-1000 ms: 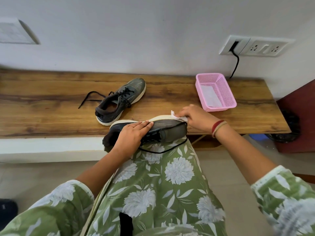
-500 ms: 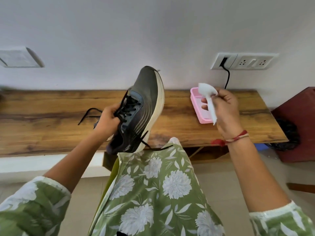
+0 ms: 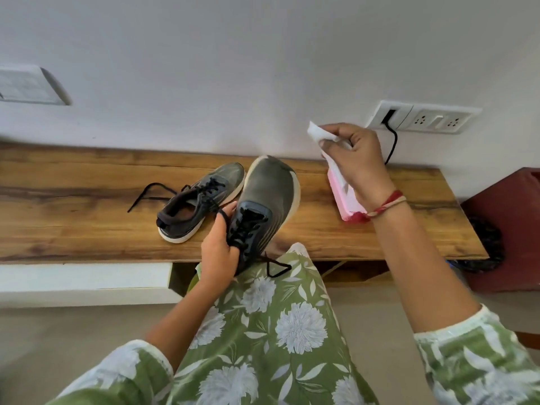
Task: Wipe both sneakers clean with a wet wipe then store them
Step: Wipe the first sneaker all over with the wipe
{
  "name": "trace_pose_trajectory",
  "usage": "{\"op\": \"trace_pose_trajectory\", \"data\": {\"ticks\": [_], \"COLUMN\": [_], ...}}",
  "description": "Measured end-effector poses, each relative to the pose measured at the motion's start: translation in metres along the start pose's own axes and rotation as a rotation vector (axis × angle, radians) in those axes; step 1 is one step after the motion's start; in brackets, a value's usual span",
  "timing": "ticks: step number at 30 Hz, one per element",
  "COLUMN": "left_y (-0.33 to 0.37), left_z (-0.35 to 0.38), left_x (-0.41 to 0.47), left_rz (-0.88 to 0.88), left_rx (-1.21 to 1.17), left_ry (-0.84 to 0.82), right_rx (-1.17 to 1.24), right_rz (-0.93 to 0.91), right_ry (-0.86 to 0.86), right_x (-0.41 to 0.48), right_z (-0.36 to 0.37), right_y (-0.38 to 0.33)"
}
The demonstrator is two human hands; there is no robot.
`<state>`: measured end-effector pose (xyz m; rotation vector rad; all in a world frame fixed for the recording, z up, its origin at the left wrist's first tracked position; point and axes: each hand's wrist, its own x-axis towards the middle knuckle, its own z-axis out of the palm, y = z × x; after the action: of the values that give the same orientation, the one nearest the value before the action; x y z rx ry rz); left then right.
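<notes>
Head: wooden bench (image 3: 73, 217), white wall (image 3: 233, 68)

Your left hand (image 3: 218, 249) sits low near your lap, fingers curled round the sneaker (image 3: 264, 197) by its laces. Your right hand (image 3: 358, 163) is up higher, arm stretched forward, pinching a wipe (image 3: 317, 132) between thumb and fingers.

A plain white wall (image 3: 233, 68) rises behind a long wooden table (image 3: 73, 223). A socket panel (image 3: 423, 116) (one black cable (image 3: 393, 144) plugged in) sits right, a switch plate (image 3: 29, 84) left. A dark red cabinet (image 3: 511, 214) stands right; the floor (image 3: 73, 340) is pale beige.
</notes>
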<state>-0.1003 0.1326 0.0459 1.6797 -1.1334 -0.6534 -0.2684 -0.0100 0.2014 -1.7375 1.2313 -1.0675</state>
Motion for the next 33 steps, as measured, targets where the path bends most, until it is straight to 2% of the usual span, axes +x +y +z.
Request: {"op": "trace_pose_trajectory", "data": {"ticks": [2, 7, 9, 11, 14, 18, 20, 22, 24, 27, 30, 33], "left_y": [-0.002, -0.008, -0.008, -0.009, -0.011, -0.01, -0.008, -0.006, -0.004, -0.002, 0.0, 0.0], "left_z": [0.003, 0.015, 0.02, 0.025, 0.027, 0.03, 0.029, 0.025, 0.017, 0.004, -0.008, -0.018], "left_x": [-0.003, -0.014, -0.015, -0.017, -0.017, -0.019, -0.018, -0.011, 0.001, 0.016, 0.019, 0.009], "left_rz": [0.002, -0.01, 0.084, 0.15, 0.17, 0.184, 0.115, 0.003, -0.05, -0.065, -0.066, -0.039], "left_rx": [0.064, 0.188, 0.264, 0.327, 0.373, 0.386, 0.341, 0.279, 0.226, 0.141, 0.064, 0.01], "left_ry": [-0.027, -0.09, -0.128, -0.164, -0.194, -0.215, -0.187, -0.119, -0.089, -0.172, -0.275, -0.338], "right_rx": [-0.072, -0.465, -0.599, -0.84, -1.092, -1.044, -1.021, -0.865, -0.58, -0.311, -0.262, -0.352], "right_rz": [-0.081, -0.279, -0.286, -0.253, -0.244, -0.049, 0.042, 0.103, 0.119, 0.072, -0.068, -0.279], "right_ry": [-0.058, -0.303, -0.433, -0.569, -0.625, -0.575, -0.598, -0.556, -0.364, -0.091, -0.019, -0.02], "right_x": [0.009, 0.006, -0.002, -0.007, -0.014, -0.018, -0.014, -0.014, -0.016, -0.016, -0.014, -0.014], "right_z": [0.007, 0.041, 0.053, 0.058, 0.049, 0.016, -0.008, -0.03, -0.04, -0.029, 0.0, 0.027], "right_y": [-0.004, 0.003, 0.007, 0.014, 0.02, 0.023, 0.026, 0.026, 0.023, 0.025, 0.026, 0.024]}}
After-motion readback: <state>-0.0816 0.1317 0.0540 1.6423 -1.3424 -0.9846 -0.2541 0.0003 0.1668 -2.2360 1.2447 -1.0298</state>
